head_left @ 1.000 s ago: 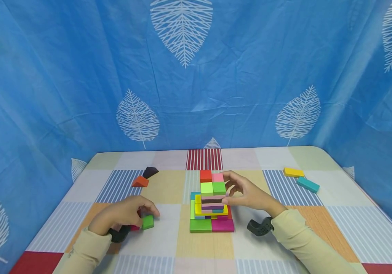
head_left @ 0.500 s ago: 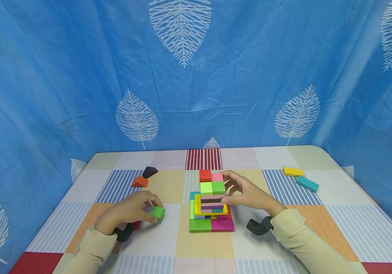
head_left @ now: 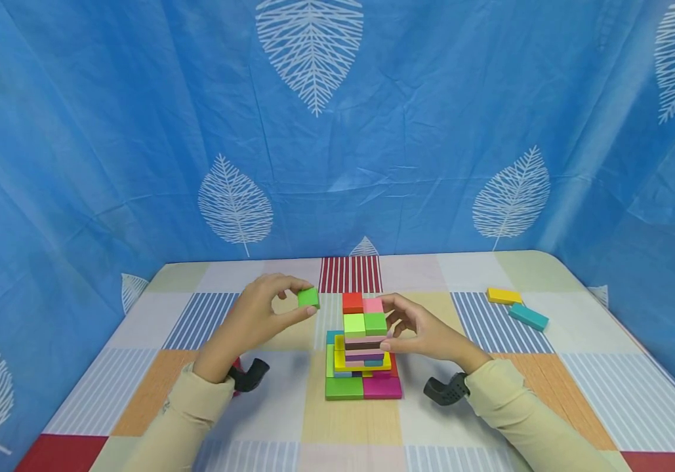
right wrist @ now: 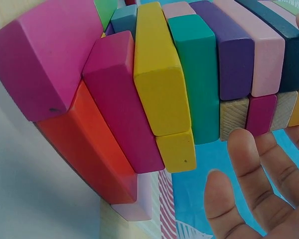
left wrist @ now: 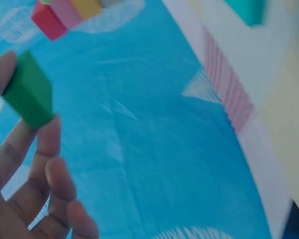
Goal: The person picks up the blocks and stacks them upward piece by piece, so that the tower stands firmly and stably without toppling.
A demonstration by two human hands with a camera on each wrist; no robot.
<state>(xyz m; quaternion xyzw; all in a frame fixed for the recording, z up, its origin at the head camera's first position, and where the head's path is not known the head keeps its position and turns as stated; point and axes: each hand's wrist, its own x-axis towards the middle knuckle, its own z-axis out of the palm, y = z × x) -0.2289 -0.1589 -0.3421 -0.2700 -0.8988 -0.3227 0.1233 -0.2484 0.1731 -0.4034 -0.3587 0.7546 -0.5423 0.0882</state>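
Note:
My left hand (head_left: 260,308) is raised left of the tower, pinching a small green block (head_left: 308,298) between thumb and fingertips. The left wrist view shows that same green block (left wrist: 31,92) against the blue curtain. A tower of coloured blocks (head_left: 346,388) stands mid-table, red, pink and green pieces near its top. Around the tower's upper right side is my right hand (head_left: 426,331), thumb on the near face and fingers reaching behind. From the right wrist, the tower's side (right wrist: 162,79) shows stacked magenta, yellow, teal and purple blocks, with curved fingers (right wrist: 244,154) close below it.
On the right lie a yellow block (head_left: 504,296) and a teal block (head_left: 529,316). A red piece (head_left: 237,362) is mostly hidden behind the left wrist's black mount (head_left: 250,375). The blue leaf-print curtain (head_left: 408,196) hangs behind the patchwork tablecloth (head_left: 290,452).
My left hand has picked up the green block from the table and carried it up and rightward towards the tower top. It now covers the orange and black pieces. The right hand stays put.

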